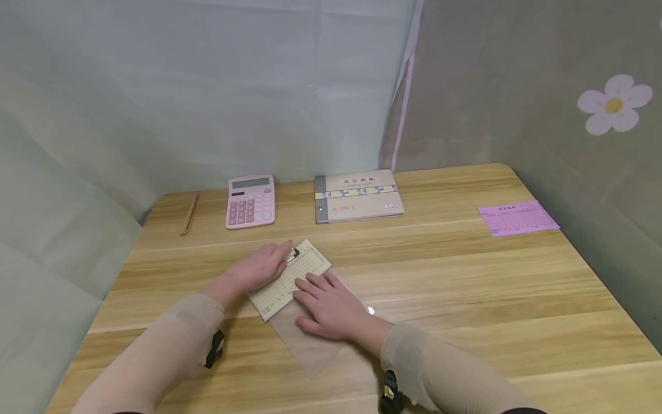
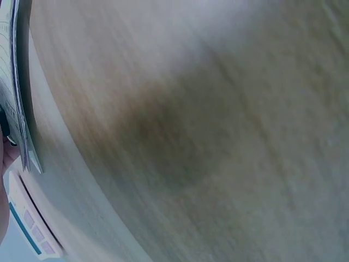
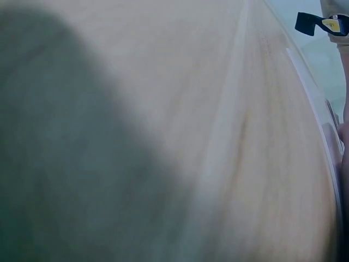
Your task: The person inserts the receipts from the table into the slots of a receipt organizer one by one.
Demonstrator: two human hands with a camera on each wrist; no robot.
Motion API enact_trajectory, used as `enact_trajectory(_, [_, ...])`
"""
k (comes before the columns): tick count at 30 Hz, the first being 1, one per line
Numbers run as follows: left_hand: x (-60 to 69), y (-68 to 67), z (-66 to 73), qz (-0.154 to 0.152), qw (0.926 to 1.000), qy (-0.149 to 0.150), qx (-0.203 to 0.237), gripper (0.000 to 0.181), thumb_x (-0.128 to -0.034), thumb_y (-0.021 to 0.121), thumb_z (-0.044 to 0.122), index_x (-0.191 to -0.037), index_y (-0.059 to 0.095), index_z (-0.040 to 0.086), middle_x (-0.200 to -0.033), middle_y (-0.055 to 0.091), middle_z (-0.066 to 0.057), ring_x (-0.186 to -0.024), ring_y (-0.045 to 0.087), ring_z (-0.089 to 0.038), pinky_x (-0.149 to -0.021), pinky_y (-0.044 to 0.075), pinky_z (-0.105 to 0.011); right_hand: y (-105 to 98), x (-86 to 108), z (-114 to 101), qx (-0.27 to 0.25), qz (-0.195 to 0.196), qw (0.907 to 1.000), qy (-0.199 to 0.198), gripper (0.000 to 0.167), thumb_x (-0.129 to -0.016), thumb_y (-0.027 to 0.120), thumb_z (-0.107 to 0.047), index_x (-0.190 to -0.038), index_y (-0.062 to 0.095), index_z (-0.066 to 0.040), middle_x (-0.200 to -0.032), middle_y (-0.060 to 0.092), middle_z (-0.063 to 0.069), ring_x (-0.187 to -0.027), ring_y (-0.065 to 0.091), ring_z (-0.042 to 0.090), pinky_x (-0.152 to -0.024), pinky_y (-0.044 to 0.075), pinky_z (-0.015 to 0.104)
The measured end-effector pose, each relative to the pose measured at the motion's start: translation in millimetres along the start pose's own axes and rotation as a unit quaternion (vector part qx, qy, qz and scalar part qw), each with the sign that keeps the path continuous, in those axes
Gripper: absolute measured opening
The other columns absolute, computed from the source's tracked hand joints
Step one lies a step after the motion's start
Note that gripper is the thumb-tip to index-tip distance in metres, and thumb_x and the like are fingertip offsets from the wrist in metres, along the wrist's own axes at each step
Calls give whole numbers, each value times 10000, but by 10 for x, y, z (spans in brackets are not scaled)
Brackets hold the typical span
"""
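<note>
A pale yellow pad of ruled forms (image 1: 302,267) lies slantwise on a translucent clipboard (image 1: 315,351), near the middle of the wooden table. My left hand (image 1: 258,267) grips the metal clip (image 1: 293,255) at the pad's upper left edge and hides part of it. In the left wrist view, page edges (image 2: 20,98) and the dark end of the clip (image 2: 4,123) show at the far left. With fingers spread, my right hand (image 1: 331,307) rests on the pad's lower edge and the clipboard. The right wrist view shows mostly blurred tabletop.
Behind the hands are a pink calculator (image 1: 250,201) and a ledger book (image 1: 359,196). A brownish pen (image 1: 189,214) lies at the back left. Toward the right edge lies a purple printed slip (image 1: 519,218). Curtains hang behind the table.
</note>
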State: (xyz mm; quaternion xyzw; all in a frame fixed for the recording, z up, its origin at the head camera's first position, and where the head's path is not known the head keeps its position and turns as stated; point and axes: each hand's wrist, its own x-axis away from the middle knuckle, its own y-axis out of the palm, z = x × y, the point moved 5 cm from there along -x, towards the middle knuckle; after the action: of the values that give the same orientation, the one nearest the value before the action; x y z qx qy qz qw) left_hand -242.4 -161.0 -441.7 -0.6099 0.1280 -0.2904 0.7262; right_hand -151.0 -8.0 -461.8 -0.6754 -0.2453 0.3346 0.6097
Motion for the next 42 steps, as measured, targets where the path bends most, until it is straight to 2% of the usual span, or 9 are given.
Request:
enact_trajectory(6, [14, -17, -14, 116, 9999, 11, -89, 597, -972, 466, 242, -1470, 204, 45, -1178, 528, -235, -1094, 526, -352, -934, 434, -475, -9, -21, 2, -59, -4, 10000, 2, 574, -941, 349, -556, -1374, 459, -196, -1477, 353, -1, -1367, 260, 219, -1097, 201, 463])
enact_trajectory(10, [20, 1, -14, 376, 9989, 65, -269, 642, -945, 526, 235, -1461, 216, 12, -1085, 562, -207, -978, 571, -312, -862, 482, -443, -77, -10, 43, -788, 241, 9966, 85, 512, -944, 422, -475, -1336, 491, -153, -1440, 406, 28, -1345, 306, 218, -1094, 230, 429])
enact_trajectory(14, [-26, 91, 39, 638, 9964, 397, -397, 637, -938, 536, 241, -1443, 253, -24, -1006, 565, -145, -872, 563, -233, -787, 502, -389, -232, 132, 268, -2180, 571, 9734, 409, 463, -924, 538, -321, -1317, 499, -80, -1411, 438, 77, -1306, 371, 237, -1081, 273, 408])
enact_trajectory(17, [-52, 169, 51, 736, 9961, 408, -254, 607, -949, 517, 260, -1433, 289, -27, -1043, 543, -140, -912, 541, -231, -823, 484, -392, -338, 303, 605, -2681, 644, 9567, 933, 493, -916, 569, -268, -1345, 462, -51, -1428, 406, 119, -1303, 373, 281, -1068, 288, 451])
enact_trajectory(22, [6, 211, -23, 1028, 9946, -4, 155, 537, -946, 524, 284, -1370, 414, -27, -1093, 522, -165, -999, 507, -286, -895, 436, -448, -424, 641, 1403, -2627, 664, 9433, 1918, 559, -923, 567, -246, -1387, 378, 2, -1444, 339, 202, -1321, 301, 368, -1068, 247, 521])
enact_trajectory(26, [49, 198, -66, 1252, 9915, -27, 357, 477, -939, 539, 281, -1310, 494, -15, -1051, 518, -139, -955, 493, -265, -855, 434, -436, -457, 1020, 2044, -2375, 609, 9339, 2602, 604, -919, 563, -214, -1396, 317, 62, -1429, 299, 274, -1315, 241, 442, -1069, 196, 569])
enact_trajectory(30, [60, 200, -93, 1233, 9916, -111, 366, 466, -941, 529, 303, -1304, 512, 10, -1026, 506, -105, -921, 480, -231, -827, 436, -409, -492, 1423, 2501, -1894, 297, 9280, 3194, 630, -915, 547, -207, -1389, 287, 116, -1399, 276, 340, -1285, 215, 512, -1053, 168, 604])
enact_trajectory(37, [69, 217, -119, 1221, 9920, -195, 254, 469, -952, 504, 324, -1324, 500, 39, -1029, 491, -82, -914, 465, -202, -811, 436, -382, -516, 1956, 2887, -1523, 117, 9082, 3896, 621, -944, 486, -278, -1347, 307, 159, -1373, 219, 402, -1235, 157, 596, -1011, 142, 656])
enact_trajectory(42, [68, 184, -110, 1276, 9912, -215, 279, 459, -954, 497, 319, -1324, 504, 47, -1024, 486, -76, -903, 457, -196, -795, 433, -373, -522, 2115, 2950, -1347, 143, 8981, 4183, 660, -960, 440, -395, -1336, 341, 139, -1376, 229, 390, -1217, 171, 603, -976, 133, 688])
